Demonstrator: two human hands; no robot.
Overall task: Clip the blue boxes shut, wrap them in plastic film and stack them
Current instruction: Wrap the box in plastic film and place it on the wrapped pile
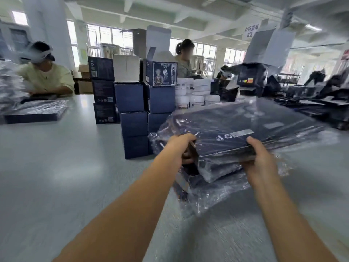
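- The bundle of flat blue boxes lies in clear plastic film on the grey table, just to the right of the stack of small blue boxes, which serves as the landmark here.
- The bundle's long axis runs from its near edge away and to the right, its far end tilting up, away from the stack.
- The left hand is clenched on the bundle's near-left corner, the corner closest to the stack, fingers tucked under the film and cardboard there.
- The right hand grasps the near edge further from the stack, thumb on top and fingers underneath.
- Both hands sit at the near end, so the bundle extends away from the fingers; the left hand is the one nearer the stack.
- Open room: bare table lies on the near side of the stack and left of the bundle; beyond the bundle's right side dark flattened cartons crowd the surface.
- My judgement: any shift toward the stack has little margin, as the film almost touches its lowest box.
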